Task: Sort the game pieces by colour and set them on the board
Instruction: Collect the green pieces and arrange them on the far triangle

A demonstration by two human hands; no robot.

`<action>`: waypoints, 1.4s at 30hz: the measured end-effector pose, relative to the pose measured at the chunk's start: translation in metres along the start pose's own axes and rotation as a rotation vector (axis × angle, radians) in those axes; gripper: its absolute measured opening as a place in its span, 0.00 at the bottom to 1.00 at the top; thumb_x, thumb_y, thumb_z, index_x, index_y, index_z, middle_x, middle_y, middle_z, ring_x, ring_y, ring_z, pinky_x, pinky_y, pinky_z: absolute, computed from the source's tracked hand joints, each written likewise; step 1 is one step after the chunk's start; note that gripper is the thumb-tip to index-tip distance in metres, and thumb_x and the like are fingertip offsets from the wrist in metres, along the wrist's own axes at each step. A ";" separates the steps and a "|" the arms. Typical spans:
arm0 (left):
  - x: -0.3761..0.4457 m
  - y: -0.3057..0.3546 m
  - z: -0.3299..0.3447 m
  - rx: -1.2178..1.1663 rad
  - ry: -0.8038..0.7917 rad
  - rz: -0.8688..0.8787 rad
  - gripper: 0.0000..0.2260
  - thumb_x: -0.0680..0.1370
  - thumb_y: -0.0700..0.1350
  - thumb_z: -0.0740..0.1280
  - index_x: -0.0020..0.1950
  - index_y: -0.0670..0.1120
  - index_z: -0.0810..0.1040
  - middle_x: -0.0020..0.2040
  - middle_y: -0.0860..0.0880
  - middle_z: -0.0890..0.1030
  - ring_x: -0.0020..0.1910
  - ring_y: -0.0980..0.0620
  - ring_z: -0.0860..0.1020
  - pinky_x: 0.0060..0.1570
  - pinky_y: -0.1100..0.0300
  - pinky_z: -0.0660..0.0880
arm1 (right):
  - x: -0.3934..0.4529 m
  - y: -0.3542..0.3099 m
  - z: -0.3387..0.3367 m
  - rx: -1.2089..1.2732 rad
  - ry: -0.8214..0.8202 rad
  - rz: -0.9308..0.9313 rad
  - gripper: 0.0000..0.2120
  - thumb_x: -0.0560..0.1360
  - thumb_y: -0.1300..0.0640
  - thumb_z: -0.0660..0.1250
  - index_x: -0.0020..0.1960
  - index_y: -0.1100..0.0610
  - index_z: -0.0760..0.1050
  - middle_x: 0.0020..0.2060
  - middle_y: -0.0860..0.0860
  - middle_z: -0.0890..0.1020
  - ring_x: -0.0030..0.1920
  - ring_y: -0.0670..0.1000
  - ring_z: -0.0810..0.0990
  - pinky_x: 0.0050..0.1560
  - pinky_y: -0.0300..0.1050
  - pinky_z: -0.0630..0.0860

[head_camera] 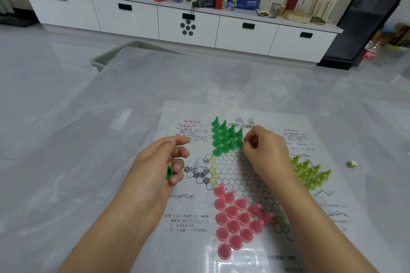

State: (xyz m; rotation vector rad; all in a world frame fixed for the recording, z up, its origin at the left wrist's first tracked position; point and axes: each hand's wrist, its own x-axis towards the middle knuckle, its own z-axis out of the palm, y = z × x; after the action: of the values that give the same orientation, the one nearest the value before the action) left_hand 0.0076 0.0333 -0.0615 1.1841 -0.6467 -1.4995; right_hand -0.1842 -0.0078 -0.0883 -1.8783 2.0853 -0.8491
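A paper Chinese-checkers board point(239, 175) lies on the grey table. Several dark green pawns point(225, 137) stand in its far point, several pink pawns point(235, 219) fill the near point, and several yellow-green pawns point(310, 173) stand at the right. My left hand point(159, 166) hovers over the board's left edge with its lower fingers curled round a dark green pawn point(169, 172). My right hand point(266, 153) is at the right edge of the green group, its fingertips pinched together on a green pawn that is mostly hidden.
A small whitish die-like object point(352, 163) lies on the table right of the board. A grey bin point(115, 55) stands beyond the table's far left corner. A long white cabinet point(177, 17) with bottles, a can and a blue bag lines the back wall.
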 end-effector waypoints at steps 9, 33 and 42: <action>0.000 -0.001 -0.001 0.008 0.001 -0.009 0.14 0.78 0.38 0.57 0.41 0.44 0.81 0.27 0.51 0.76 0.22 0.58 0.66 0.18 0.67 0.61 | 0.000 0.004 0.000 0.016 -0.024 0.020 0.07 0.72 0.62 0.64 0.50 0.57 0.76 0.31 0.42 0.74 0.33 0.41 0.73 0.35 0.36 0.69; 0.003 0.000 -0.001 -0.088 -0.013 -0.072 0.10 0.77 0.38 0.58 0.42 0.40 0.79 0.31 0.47 0.77 0.24 0.56 0.71 0.21 0.66 0.70 | -0.005 -0.006 -0.015 0.075 0.081 0.038 0.06 0.74 0.59 0.65 0.49 0.57 0.78 0.37 0.49 0.80 0.38 0.45 0.77 0.43 0.38 0.75; 0.003 0.000 -0.002 -0.324 -0.213 -0.211 0.10 0.75 0.39 0.58 0.50 0.36 0.75 0.46 0.36 0.81 0.46 0.44 0.81 0.50 0.54 0.76 | -0.033 -0.063 -0.024 0.155 -0.290 -0.498 0.09 0.71 0.57 0.68 0.51 0.49 0.80 0.37 0.43 0.77 0.37 0.41 0.74 0.41 0.30 0.70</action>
State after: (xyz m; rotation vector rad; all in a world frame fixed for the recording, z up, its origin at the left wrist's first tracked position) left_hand 0.0094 0.0309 -0.0633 0.8707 -0.4051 -1.8470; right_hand -0.1376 0.0293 -0.0419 -2.3058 1.3651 -0.7461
